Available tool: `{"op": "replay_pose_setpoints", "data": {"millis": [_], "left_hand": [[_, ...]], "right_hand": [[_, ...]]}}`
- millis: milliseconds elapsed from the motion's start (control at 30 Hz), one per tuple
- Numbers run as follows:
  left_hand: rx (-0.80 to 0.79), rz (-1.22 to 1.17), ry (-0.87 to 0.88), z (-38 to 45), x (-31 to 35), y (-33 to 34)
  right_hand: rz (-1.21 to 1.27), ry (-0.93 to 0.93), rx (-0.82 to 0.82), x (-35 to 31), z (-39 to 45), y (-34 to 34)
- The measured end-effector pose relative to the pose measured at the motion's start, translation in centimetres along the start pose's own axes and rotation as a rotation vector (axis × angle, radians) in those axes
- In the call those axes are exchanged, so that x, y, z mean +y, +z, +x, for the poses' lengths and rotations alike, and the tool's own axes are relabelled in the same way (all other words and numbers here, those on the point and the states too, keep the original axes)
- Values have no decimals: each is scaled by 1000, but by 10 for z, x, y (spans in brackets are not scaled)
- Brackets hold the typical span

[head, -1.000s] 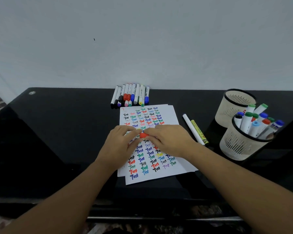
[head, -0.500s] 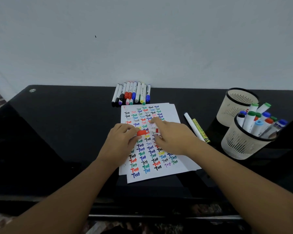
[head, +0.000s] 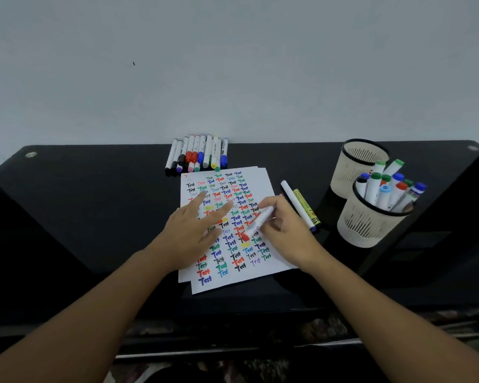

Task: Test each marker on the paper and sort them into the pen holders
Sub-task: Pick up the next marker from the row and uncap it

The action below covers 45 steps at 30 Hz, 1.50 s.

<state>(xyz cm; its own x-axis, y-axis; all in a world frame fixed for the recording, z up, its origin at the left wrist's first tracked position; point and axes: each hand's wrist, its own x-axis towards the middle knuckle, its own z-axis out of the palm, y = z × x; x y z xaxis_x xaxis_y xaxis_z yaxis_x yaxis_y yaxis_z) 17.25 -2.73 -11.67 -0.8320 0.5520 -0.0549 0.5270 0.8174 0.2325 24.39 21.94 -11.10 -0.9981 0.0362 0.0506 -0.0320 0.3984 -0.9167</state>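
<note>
Head view: the right hand (head: 284,230) grips a white marker (head: 259,222) with a red end, its fingers curled round the barrel, the red end pointing toward 7 o'clock and touching the paper (head: 230,225) at the sheet's middle. The left hand (head: 194,225) lies flat on the paper just at 9 o'clock of the marker, fingers straight and spread, holding nothing. A row of markers (head: 197,156) lies at 12 o'clock of the paper. Two loose markers (head: 299,205) lie at 3 o'clock of the right hand. Further toward 3 o'clock stand two pen holders: the near holder (head: 368,225) filled with markers, the far holder (head: 354,164) behind it.
</note>
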Motion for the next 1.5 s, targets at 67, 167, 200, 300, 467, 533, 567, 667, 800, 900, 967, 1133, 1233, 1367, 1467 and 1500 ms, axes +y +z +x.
{"op": "replay_pose_setpoints", "data": {"millis": [67, 167, 200, 300, 467, 533, 567, 667, 800, 900, 967, 1133, 1233, 1367, 1467, 1500], "left_hand": [[-45, 31, 9, -1, 3, 1], [-57, 76, -7, -4, 7, 7], [-48, 78, -4, -5, 9, 8], [-16, 50, 46, -9, 9, 8], [-12, 42, 58, -9, 7, 9], [-19, 45, 40, -9, 8, 8], [-23, 40, 33, -9, 9, 7], [-36, 32, 22, -10, 10, 6], [-33, 32, 19, -11, 11, 6], [-24, 39, 20, -10, 10, 7], [-21, 38, 22, -10, 9, 8], [-20, 36, 15, -10, 10, 7], [-22, 33, 11, -10, 10, 7], [-17, 27, 11, -10, 11, 7], [-21, 33, 10, -9, 11, 8], [-19, 35, 11, -9, 11, 8]], "right_hand": [[23, -13, 47, 5, -1, 4], [67, -59, 88, 0, -3, 8], [79, -62, 104, -2, -5, 8], [67, -23, 186, -4, -8, 8], [17, -48, 260, 0, -16, 0], [13, -18, 248, 1, -23, -3], [-6, 9, 241, 2, -25, -4], [-46, 65, 245, 7, -27, -2], [-95, 60, 239, 6, -25, 0], [-108, 59, 218, 8, -24, 0], [-130, 65, 201, 10, -23, -1], [-142, 91, 172, 9, -22, 0], [-126, 99, 169, 9, -22, 0], [-127, 110, 161, 10, -21, 0], [-144, 108, 160, 10, -21, 0], [-154, 106, 159, 10, -21, 0]]}}
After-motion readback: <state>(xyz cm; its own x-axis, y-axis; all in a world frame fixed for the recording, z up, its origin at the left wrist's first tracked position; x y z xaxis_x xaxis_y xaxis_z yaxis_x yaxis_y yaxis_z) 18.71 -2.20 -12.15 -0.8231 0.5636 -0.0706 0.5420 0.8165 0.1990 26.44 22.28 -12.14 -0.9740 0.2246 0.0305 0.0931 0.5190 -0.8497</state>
